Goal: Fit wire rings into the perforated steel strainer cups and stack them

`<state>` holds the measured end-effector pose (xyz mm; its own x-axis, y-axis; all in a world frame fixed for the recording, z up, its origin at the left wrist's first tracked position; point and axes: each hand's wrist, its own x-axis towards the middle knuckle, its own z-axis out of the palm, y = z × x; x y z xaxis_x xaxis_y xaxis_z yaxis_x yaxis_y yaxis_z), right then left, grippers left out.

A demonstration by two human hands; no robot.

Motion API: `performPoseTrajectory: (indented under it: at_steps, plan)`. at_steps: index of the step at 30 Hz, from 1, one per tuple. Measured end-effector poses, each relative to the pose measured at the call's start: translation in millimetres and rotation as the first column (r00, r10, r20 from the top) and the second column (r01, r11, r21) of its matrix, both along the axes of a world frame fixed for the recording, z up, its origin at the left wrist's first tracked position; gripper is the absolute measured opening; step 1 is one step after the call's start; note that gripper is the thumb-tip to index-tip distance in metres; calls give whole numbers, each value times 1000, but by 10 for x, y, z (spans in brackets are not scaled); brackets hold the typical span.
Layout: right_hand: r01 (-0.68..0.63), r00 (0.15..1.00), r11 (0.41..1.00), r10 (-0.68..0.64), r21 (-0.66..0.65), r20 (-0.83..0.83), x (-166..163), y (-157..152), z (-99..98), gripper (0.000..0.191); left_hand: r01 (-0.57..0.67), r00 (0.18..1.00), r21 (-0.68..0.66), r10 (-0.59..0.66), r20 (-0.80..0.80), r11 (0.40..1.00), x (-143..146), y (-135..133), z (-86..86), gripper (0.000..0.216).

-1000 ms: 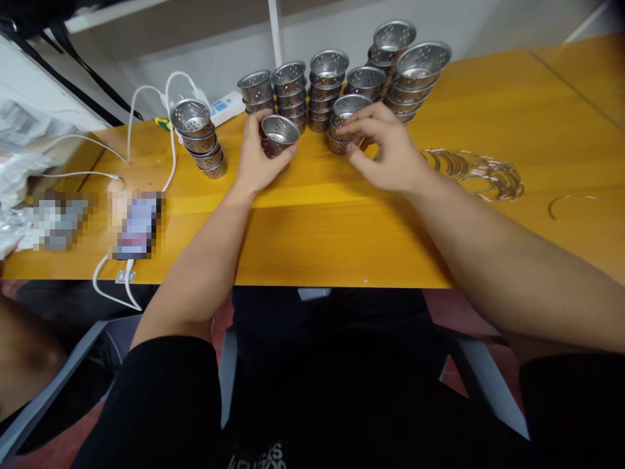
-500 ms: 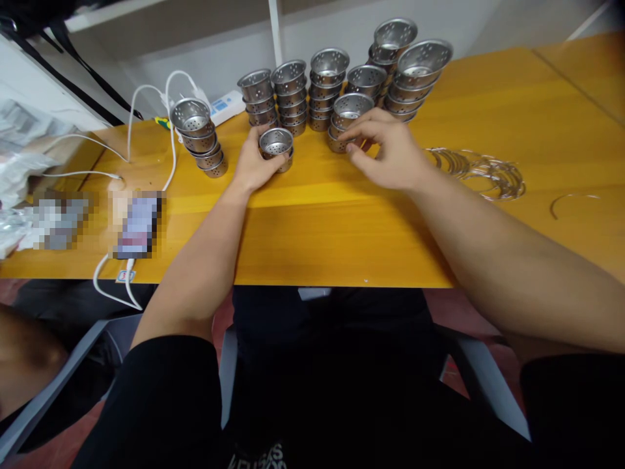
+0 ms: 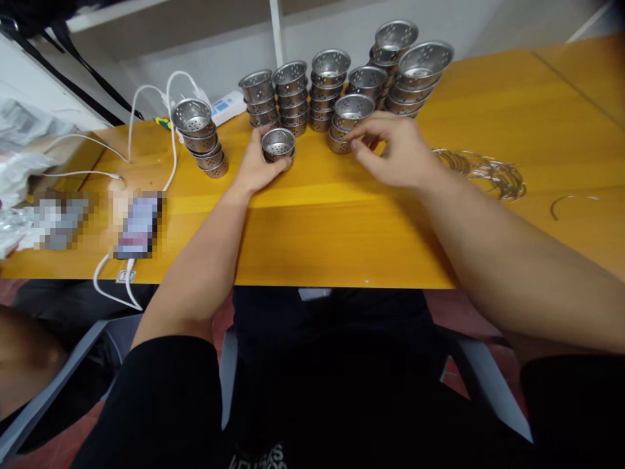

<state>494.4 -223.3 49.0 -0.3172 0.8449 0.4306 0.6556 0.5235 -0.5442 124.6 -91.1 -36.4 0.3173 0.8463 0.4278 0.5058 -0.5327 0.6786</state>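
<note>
Perforated cup (image 3: 277, 142): a single small metal cup, upright on the yellow table (image 3: 342, 221), just in front of the back row of stacks; your left hand holds it.
Leaning stack (image 3: 200, 137): furthest left, cups nested at a tilt, standing apart from the others beside the white cables (image 3: 146, 111); nothing touches it.
Phone (image 3: 138, 225): near the table's front edge on your left, plugged into a cable, well apart from the cups.
Left hand (image 3: 254, 166): your fingers are curled around the single cup from the near side, thumb on its right flank, forearm stretched straight across the table.
Back stacks (image 3: 312, 88): several columns of nested cups, close together, right behind both hands.
Short stack (image 3: 346, 120): a low pile with one wider cup on top, just beside the single cup.
Right hand (image 3: 395, 153): fingertips are pinched at the base of the short stack; whether you grip a cup or only touch it I cannot tell. Your wrist is raised and your forearm comes in from the right.
Wire rings (image 3: 481, 172): a loose heap to the right of your wrist.
Risk, as I judge it: pulling from the bottom of the short stack could tip its top cup into the back stacks, and a wide sweep of your right forearm could drag the rings.
</note>
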Motion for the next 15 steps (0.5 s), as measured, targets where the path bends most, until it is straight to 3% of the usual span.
performPoseTrajectory:
  at_steps: [4,6,9,12,13,15]
  plan:
    - [192,963,981,-195,32,185,245,-49,282,15,-5,1000,58,5,1,998,4,-15,-23,127]
    - [334,875,942,-313,6,369,448,-34,416,3,-21,1000,122,24,-20,992,10,-8,-22,128]
    - [572,693,806,-373,-155,617,764,63,503,12,-35,998,217,46,-48,976,70,-62,54,115]
    - [686,615,681,-353,-258,705,949,163,475,27,16,998,264,2,-66,964,206,-233,213,100]
    - [697,614,661,-350,-278,707,961,176,460,33,39,998,265,-22,-66,963,265,-313,273,96]
    - [660,664,688,-346,-302,663,907,166,433,35,85,994,262,-65,-85,961,394,-484,379,87]
